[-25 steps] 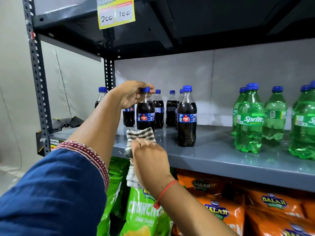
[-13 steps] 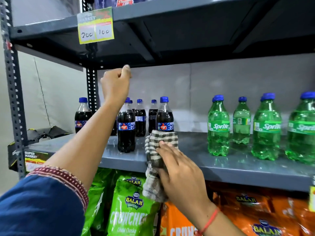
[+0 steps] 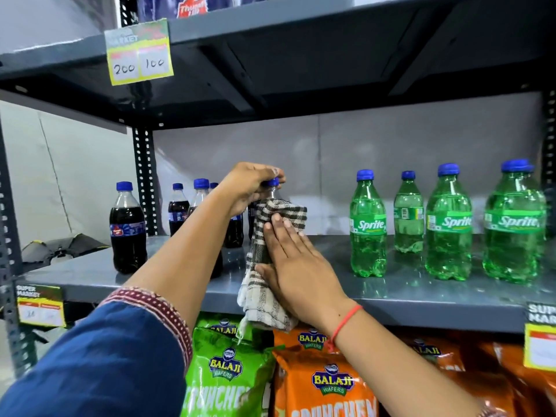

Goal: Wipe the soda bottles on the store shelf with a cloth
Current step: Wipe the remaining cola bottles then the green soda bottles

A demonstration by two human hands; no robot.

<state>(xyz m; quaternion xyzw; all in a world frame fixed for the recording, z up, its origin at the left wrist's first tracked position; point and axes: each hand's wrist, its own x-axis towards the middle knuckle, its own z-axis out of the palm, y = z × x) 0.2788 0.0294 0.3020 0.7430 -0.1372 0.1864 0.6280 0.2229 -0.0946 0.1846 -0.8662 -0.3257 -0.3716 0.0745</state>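
Left hand (image 3: 249, 183) clamped over the blue cap of a dark cola bottle (image 3: 272, 192), fingers (image 3: 278, 173) curled tight around its top. Bottle stands upright on the grey shelf (image 3: 421, 293), near the front edge, most of its body hidden. Right hand (image 3: 293, 263) lies flat, fingers extended, pressing the checked cloth (image 3: 264, 266) against the bottle's side; cloth's lower end hangs past the shelf lip. More cola bottles (image 3: 128, 228) to the left and behind. Green Sprite bottles (image 3: 367, 227) well apart to the right. Snack bags (image 3: 225, 374) on the tier below
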